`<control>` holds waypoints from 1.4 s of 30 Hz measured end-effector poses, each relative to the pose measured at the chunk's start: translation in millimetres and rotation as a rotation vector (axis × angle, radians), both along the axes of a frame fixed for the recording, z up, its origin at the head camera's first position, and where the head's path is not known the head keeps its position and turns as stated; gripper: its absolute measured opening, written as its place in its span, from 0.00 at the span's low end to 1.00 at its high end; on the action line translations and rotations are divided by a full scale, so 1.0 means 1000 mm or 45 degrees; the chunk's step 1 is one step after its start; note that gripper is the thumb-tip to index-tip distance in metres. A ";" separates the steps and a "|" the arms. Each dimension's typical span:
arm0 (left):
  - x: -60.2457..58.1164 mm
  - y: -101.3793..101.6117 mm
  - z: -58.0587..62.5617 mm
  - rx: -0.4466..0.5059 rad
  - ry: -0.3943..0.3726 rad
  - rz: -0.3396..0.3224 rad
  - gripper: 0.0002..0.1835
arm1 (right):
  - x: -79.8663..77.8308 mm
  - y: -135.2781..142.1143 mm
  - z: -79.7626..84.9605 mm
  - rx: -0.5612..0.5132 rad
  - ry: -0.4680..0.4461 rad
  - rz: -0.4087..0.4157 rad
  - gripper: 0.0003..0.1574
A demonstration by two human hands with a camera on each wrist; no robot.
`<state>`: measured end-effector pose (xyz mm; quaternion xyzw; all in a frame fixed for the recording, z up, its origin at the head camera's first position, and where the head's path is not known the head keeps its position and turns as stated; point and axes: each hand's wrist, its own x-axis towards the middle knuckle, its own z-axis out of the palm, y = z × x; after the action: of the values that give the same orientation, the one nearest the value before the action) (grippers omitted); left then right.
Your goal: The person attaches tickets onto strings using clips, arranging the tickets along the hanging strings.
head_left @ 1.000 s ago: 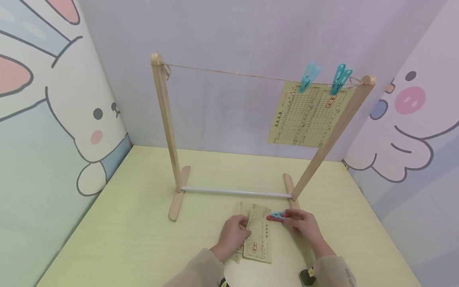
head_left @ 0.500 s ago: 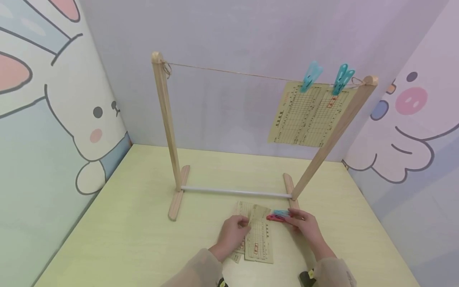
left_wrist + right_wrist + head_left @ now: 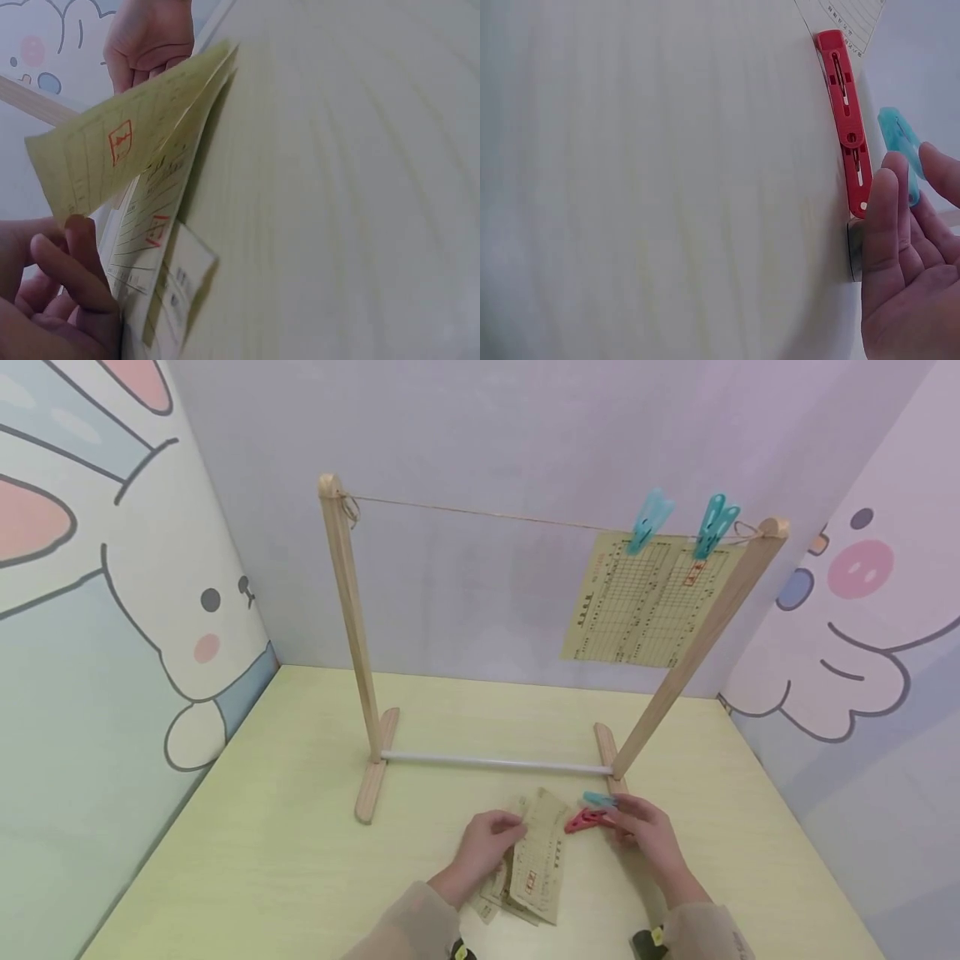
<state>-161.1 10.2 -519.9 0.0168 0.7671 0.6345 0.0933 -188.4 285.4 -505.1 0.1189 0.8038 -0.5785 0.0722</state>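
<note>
My left hand (image 3: 486, 845) pinches the left edge of a yellowish printed paper sheet (image 3: 545, 852). In the left wrist view this sheet (image 3: 94, 150) is raised and tilted, with a red stamp mark on it, over other similar papers (image 3: 161, 210) lying on the table. To the right, my right hand (image 3: 651, 833) holds a light blue clothespin (image 3: 597, 798) between thumb and fingers. Red clothespins (image 3: 844, 97), overlapping end to end in the right wrist view, lie on the table just beside that hand.
A wooden stand with two posts (image 3: 348, 610) carries a string (image 3: 480, 512). From its right part hangs a printed sheet (image 3: 637, 610), clipped by a light blue clothespin (image 3: 649, 522) and a teal one (image 3: 716, 527). A white rod (image 3: 487, 762) joins the feet on the table (image 3: 262, 827).
The top paper has been lifted from lying flat and now tilts in my left hand. My right hand has raised the blue clothespin off the red ones.
</note>
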 end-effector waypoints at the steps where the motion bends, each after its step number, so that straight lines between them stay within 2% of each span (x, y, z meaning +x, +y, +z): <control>1: 0.000 -0.001 0.000 -0.008 0.005 0.002 0.13 | 0.000 0.000 0.001 -0.007 -0.004 -0.010 0.33; 9: -0.004 -0.008 0.000 -0.032 -0.051 0.053 0.14 | 0.001 0.002 0.006 -0.069 -0.040 -0.046 0.34; 13: -0.005 -0.011 0.004 0.015 -0.069 0.072 0.16 | 0.002 0.002 0.011 -0.077 -0.048 -0.041 0.35; 19: -0.009 -0.017 0.009 0.077 -0.063 0.103 0.16 | 0.000 -0.001 0.018 -0.045 -0.025 0.028 0.36; 26: -0.014 -0.026 0.014 0.088 -0.076 0.094 0.18 | -0.005 -0.003 0.031 -0.051 0.019 0.090 0.35; 35: -0.021 -0.032 0.029 0.110 -0.056 0.093 0.20 | -0.008 -0.005 0.048 -0.057 0.093 0.168 0.33; 42: -0.026 -0.033 0.042 0.105 -0.037 0.132 0.19 | -0.008 -0.007 0.062 -0.059 0.131 0.206 0.32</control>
<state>-186.7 -22.9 -478.1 -0.0283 0.7387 0.6698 0.0705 -196.2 278.4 -442.6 0.0219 0.7998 -0.5945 0.0802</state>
